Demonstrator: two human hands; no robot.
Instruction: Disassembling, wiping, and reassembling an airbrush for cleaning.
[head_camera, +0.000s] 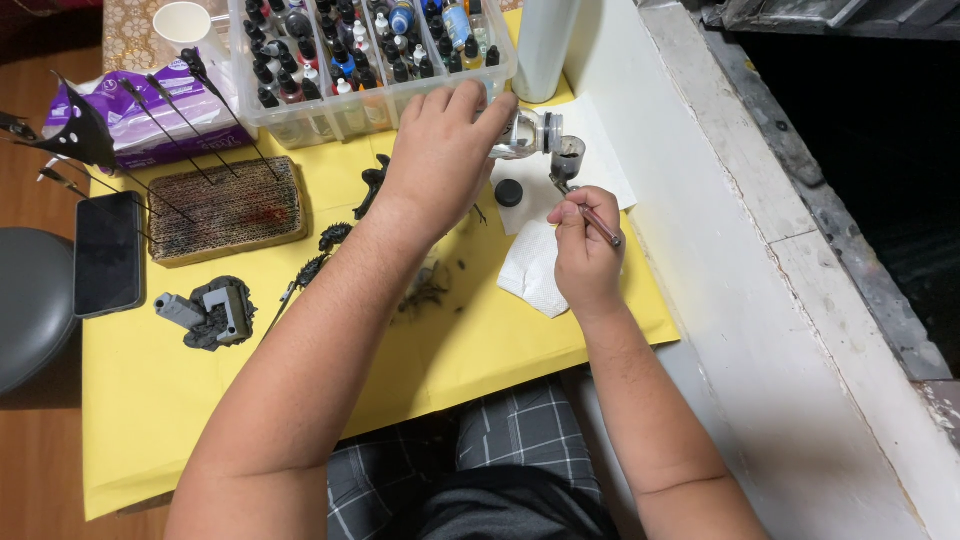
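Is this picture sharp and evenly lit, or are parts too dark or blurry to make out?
In the head view, the yellow sheet is brightly and evenly lit; the left hand, tipping a small clear bottle, and the right hand look sharp, with soft shadows; the top right corner is nearly black; the clear bin of small bottles bows slightly near the edge.
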